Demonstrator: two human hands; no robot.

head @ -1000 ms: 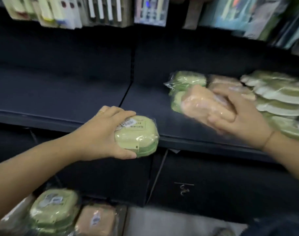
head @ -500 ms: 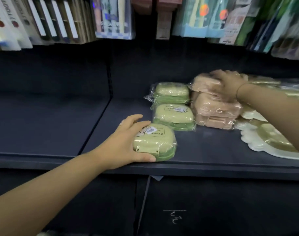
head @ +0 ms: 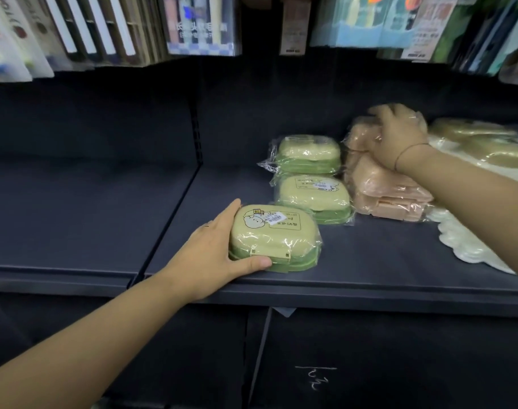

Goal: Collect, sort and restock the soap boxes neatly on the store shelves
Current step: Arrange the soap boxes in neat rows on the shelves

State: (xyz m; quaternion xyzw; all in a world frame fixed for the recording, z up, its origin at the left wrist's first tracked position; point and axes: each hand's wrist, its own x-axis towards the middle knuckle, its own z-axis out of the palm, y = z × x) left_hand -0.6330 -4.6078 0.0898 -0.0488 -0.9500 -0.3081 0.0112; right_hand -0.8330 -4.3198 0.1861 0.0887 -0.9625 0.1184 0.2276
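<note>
My left hand (head: 215, 252) grips a green soap box (head: 276, 239) in clear wrap. The box sits flat near the front edge of the dark shelf (head: 355, 261). Behind it lie two more green soap boxes (head: 313, 196), one behind the other (head: 309, 153). To their right stands a stack of pink soap boxes (head: 384, 187). My right hand (head: 399, 137) rests curled on the top pink box at the back of the stack.
Cream and green scalloped trays (head: 470, 246) lie at the shelf's right end. Hanging packaged goods (head: 201, 25) line the rail above. A vertical divider seam (head: 197, 137) splits the shelf, with bare dark board (head: 74, 208) to its left.
My left hand has slid the green box forward onto the shelf, just in front of the other green boxes. My right hand has set the pink box on the pink stack and stays on it.
</note>
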